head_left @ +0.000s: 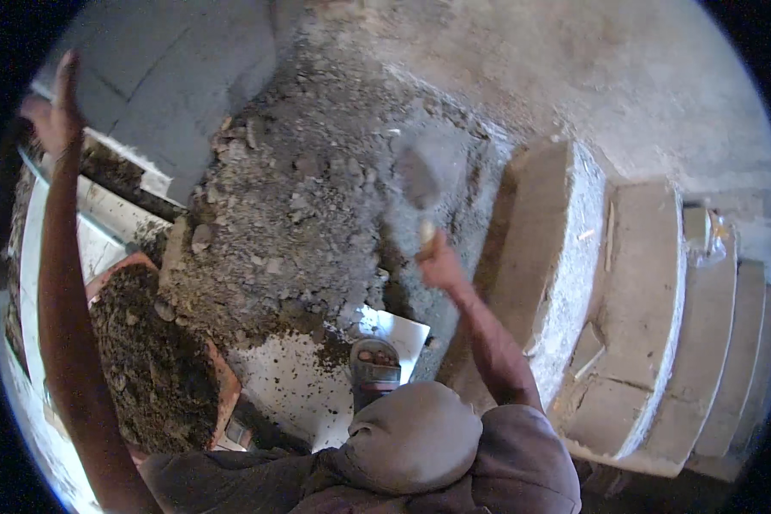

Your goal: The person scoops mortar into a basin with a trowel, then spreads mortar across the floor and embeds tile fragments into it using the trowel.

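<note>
My right hand [439, 264] is closed round the pale handle of a trowel [420, 176], whose blurred blade is over grey mortar [473, 184] beside rough rubble [278, 223]. My left hand [53, 116] is raised at the upper left with fingers extended, near the edge of a smooth grey slab [171, 68]; whether it touches that edge I cannot tell. At the lower left, an orange-rimmed container [224, 377] holds dark, wet mix [150, 368].
Concrete steps [630, 283] run along the right, with a plastic bag [709, 244] on one. A pale wall or slab [591, 77] lies at the top. My sandalled foot [373, 368] stands near white boards [291, 390] spattered with mix.
</note>
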{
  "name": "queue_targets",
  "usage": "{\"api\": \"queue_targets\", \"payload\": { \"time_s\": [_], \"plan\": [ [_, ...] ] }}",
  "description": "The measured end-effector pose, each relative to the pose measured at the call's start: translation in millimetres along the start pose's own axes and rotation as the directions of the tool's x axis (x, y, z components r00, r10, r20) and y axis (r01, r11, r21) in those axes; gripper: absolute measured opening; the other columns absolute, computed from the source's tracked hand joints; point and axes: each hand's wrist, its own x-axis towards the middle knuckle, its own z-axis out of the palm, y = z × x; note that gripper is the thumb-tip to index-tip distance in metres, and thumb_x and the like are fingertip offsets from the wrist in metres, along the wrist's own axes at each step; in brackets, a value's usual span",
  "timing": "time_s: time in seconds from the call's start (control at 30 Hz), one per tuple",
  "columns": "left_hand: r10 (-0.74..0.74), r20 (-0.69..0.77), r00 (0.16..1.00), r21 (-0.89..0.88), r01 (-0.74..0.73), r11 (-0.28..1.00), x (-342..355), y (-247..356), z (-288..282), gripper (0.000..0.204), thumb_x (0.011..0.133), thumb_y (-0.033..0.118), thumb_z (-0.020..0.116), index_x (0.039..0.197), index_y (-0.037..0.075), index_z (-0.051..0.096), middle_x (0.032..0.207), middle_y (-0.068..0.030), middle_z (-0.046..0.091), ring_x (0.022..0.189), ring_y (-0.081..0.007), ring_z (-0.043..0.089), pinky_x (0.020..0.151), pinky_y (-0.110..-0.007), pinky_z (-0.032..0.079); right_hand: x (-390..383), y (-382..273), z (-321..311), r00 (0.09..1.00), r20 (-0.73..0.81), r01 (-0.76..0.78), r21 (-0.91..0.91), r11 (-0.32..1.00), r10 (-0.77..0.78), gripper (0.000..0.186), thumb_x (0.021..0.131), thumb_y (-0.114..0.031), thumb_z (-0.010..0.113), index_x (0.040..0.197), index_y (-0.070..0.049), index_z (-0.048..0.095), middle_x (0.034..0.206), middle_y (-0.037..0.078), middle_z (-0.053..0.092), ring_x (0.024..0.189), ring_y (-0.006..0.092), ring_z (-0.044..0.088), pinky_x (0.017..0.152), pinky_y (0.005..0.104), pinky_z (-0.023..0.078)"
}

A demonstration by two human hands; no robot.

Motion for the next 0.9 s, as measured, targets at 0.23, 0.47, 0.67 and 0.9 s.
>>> {"api": "queue_targets", "payload": {
  "time_s": [0.23, 0.47, 0.67, 0.9],
  "plan": [
    [-0.064, -0.347, 0.936, -0.12, 0.024, 0.993, 8.4, 77.1, 15.2, 0.066, 0.075, 0.04, 0.063, 0.119, -0.003, 0.04, 0.118, -0.0258, 0.034, 0.114, -0.035, 0.032, 0.099, -0.038, 0.022, 85.3, 174.1, 35.5, 0.73, -0.15, 0.568, -0.41, 0.714, -0.667, 0.03, 0.072, -0.019, 0.057, 0.096, -0.007, 0.043, 0.079, 0.015, 0.06, 0.06, 0.029, 0.057, 0.051, 0.0421, 0.045],
    [0.01, -0.203, 0.979, 0.058, 0.002, 0.998, 11.2, 69.5, -24.5, 0.067, 0.071, 0.036, 0.069, 0.112, -0.01, 0.042, 0.12, -0.0215, 0.033, 0.106, -0.0248, 0.038, 0.09, -0.034, 0.034, 19.3, 51.6, 30.6, 0.816, 0.567, -0.393, 0.405, 0.825, 0.111, 0.021, 0.078, -0.018, 0.052, 0.096, -0.009, 0.044, 0.067, 0.005, 0.051, 0.051, 0.0179, 0.05, 0.043, 0.0359, 0.041],
    [-0.143, -0.322, 0.936, -0.257, 0.059, 0.965, 13.7, 91.7, 6.1, 0.075, 0.07, 0.037, 0.069, 0.12, -0.006, 0.032, 0.116, -0.0176, 0.037, 0.103, -0.0242, 0.041, 0.092, -0.034, 0.031, -24.8, 25.4, 35.0, 0.845, 0.514, -0.423, 0.477, 0.77, 0.146, 0.035, 0.074, -0.005, 0.053, 0.105, -0.007, 0.039, 0.062, 0.004, 0.046, 0.047, 0.0153, 0.047, 0.038, 0.0307, 0.039],
    [-0.149, -0.308, 0.94, -0.13, 0.113, 0.985, 7.5, 80.7, -7.5, 0.081, 0.072, 0.035, 0.068, 0.125, -0.006, 0.022, 0.12, -0.0175, 0.031, 0.106, -0.0237, 0.039, 0.094, -0.033, 0.028, -34.4, -49.2, 26.5, 0.879, 0.475, -0.378, 0.65, 0.66, 0.037, 0.042, 0.075, 0.001, 0.048, 0.114, -0.006, 0.033, 0.062, 0.005, 0.047, 0.043, 0.0138, 0.046, 0.037, 0.0278, 0.037]
  ]
}}
